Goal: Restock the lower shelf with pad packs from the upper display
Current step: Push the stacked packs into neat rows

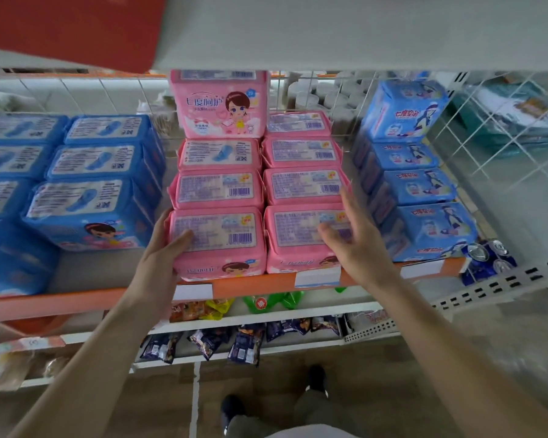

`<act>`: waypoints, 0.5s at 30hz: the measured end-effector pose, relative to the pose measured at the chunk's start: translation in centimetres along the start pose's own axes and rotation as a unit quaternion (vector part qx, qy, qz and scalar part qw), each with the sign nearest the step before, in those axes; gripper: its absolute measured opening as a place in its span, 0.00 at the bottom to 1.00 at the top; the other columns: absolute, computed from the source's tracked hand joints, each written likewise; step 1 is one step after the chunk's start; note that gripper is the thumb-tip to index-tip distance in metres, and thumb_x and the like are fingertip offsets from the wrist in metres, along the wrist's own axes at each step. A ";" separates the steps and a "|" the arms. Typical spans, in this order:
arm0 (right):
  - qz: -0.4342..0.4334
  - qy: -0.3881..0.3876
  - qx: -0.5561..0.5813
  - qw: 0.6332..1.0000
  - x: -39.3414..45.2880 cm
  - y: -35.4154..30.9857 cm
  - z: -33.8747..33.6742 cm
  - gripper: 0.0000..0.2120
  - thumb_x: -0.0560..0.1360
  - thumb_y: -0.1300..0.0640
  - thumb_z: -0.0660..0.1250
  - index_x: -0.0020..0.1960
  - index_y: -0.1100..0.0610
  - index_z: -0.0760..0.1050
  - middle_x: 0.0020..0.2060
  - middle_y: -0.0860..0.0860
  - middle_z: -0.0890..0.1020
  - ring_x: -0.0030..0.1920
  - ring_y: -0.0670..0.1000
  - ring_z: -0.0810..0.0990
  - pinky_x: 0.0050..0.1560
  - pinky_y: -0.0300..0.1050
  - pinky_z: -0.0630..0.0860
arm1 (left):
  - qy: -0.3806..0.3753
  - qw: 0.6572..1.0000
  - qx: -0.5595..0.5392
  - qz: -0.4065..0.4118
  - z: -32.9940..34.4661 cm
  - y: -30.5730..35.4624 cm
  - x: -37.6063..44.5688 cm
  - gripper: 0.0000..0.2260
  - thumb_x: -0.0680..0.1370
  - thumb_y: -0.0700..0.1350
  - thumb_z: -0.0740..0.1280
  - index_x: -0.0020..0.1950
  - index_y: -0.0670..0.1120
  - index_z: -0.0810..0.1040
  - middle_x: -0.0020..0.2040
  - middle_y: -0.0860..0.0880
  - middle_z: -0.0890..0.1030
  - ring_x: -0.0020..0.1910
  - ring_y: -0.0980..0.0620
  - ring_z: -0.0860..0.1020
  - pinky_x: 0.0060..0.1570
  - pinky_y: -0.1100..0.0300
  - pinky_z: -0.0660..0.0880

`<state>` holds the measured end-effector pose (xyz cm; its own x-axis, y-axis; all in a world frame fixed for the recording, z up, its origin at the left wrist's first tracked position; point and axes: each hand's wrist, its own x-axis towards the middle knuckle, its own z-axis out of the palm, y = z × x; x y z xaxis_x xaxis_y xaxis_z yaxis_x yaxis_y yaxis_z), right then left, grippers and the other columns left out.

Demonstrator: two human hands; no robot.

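Pink pack (217, 45); top perhaps shelf-hidden

Pink plastic pad packs (219, 241) carry cartoon-girl prints and white barcode labels; neighbouring blue plastic packs (92, 216) match; orange shelf edge (250, 287).

Blurred print on pink packs (217, 229)

A shop aisle: packaged pad packs (217, 191) stacked on an orange-edged shelf (76, 300) with price labels (317, 276), snack packets (203, 309) below.
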<state>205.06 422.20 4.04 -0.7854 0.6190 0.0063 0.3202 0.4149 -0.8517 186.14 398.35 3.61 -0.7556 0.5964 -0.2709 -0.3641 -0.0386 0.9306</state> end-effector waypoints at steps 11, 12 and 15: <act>-0.045 0.045 0.017 0.998 -4.2 2.9 0.0 0.63 0.64 0.31 0.76 0.80 0.43 0.34 0.76 0.38 0.65 0.78 0.48 0.63 0.77 0.62 0.61 | -0.032 0.942 0.311 0.123 -2.3 -2.7 -3.1 0.50 0.66 0.53 0.82 0.79 0.59 0.55 0.64 0.56 0.79 0.59 0.54 0.82 0.58 0.47 0.80; -0.048 0.041 0.008 0.998 -4.2 3.0 0.6 0.64 0.63 0.33 0.78 0.80 0.42 0.35 0.76 0.45 0.66 0.77 0.49 0.65 0.76 0.59 0.64 | -0.010 0.934 0.333 0.127 -2.2 -2.7 -2.9 0.50 0.64 0.53 0.82 0.78 0.62 0.54 0.63 0.58 0.79 0.58 0.56 0.82 0.59 0.48 0.80; -0.081 0.058 -0.014 0.995 -3.4 2.7 2.3 0.61 0.62 0.46 0.80 0.79 0.50 0.39 0.72 0.47 0.69 0.73 0.33 0.64 0.73 0.32 0.61 | 0.030 0.915 0.376 0.145 -1.7 -2.3 -2.0 0.50 0.63 0.54 0.81 0.75 0.68 0.54 0.61 0.60 0.79 0.55 0.56 0.81 0.57 0.52 0.79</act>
<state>207.34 419.70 0.56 -0.7618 0.6148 0.2043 0.2108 0.5334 -0.8192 187.55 395.90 1.62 -0.7977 0.6027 0.0215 0.3168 0.3884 0.8653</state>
